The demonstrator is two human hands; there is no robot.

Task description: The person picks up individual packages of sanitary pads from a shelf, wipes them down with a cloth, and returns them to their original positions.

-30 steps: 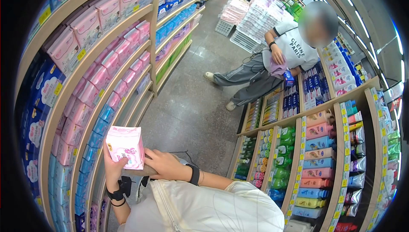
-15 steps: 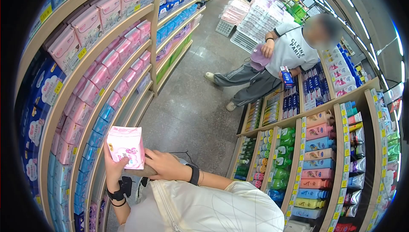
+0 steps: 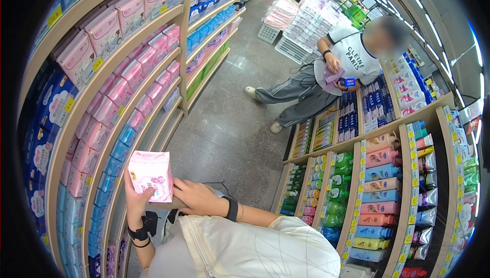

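My left hand [image 3: 137, 199] is closed round a pink-and-white packet [image 3: 155, 176], its thumb across the front. The packet has pink print and stands roughly upright, close to the left-hand shelves. My right hand [image 3: 195, 197] lies at the packet's lower right side, fingers bent over a grey-brown, cloth-like thing [image 3: 172, 206]. Most of that thing is hidden behind the packet and the hand.
Shelves of pink packets [image 3: 104, 109] and blue packets [image 3: 106, 188] curve along my left. Bottles [image 3: 380, 186] fill the right-hand shelves. Across the floor [image 3: 219, 125] stands a co-worker [image 3: 352, 53] holding a purple cloth and a blue box. Stacked goods [image 3: 311, 22] sit on white crates behind.
My hands and the pink-and-white packet have hardly moved. The co-worker has brought the purple cloth and the blue box together, turning the box.
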